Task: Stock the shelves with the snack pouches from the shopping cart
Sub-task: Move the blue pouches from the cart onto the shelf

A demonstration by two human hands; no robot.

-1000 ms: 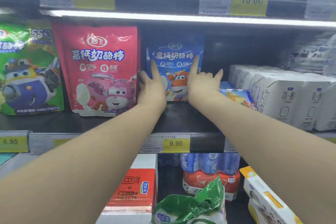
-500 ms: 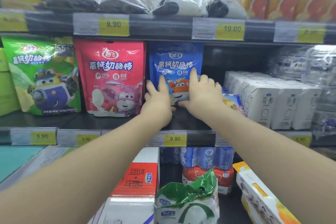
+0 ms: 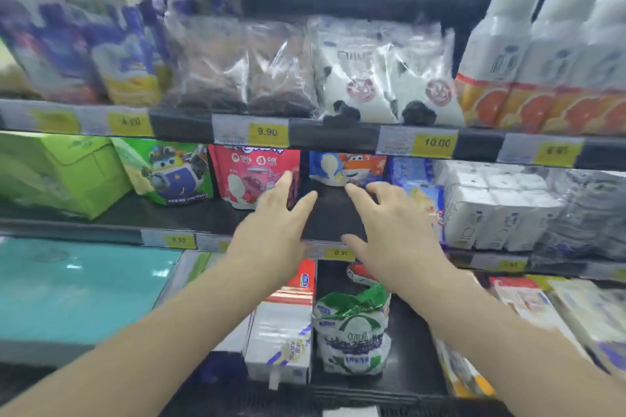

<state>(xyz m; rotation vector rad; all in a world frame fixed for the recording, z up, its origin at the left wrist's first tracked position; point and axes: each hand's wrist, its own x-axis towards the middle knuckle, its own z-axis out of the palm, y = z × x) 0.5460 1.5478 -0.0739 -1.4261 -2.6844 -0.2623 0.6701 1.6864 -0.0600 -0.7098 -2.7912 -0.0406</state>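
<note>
A blue snack pouch (image 3: 347, 167) with a cartoon plane stands upright at the back of the middle shelf (image 3: 325, 217). A red pouch (image 3: 252, 173) stands to its left and a green pouch (image 3: 169, 173) further left. My left hand (image 3: 274, 230) hovers in front of the shelf edge with fingers spread, holding nothing, its fingertips near the red pouch. My right hand (image 3: 389, 223) is likewise spread and empty, just below and in front of the blue pouch, apart from it. The shopping cart is out of view.
White milk cartons (image 3: 491, 210) fill the shelf to the right of the pouches, a green box (image 3: 61, 173) the left. Bagged goods (image 3: 305, 71) and orange-printed bottles (image 3: 542, 71) sit on the shelf above. Below are a red-and-white carton (image 3: 284, 325) and a green-topped bag (image 3: 352, 332).
Both hands have let go of the blue pouch and pulled back toward the shelf's front edge. The camera has tilted upward, showing more of the upper shelf.
</note>
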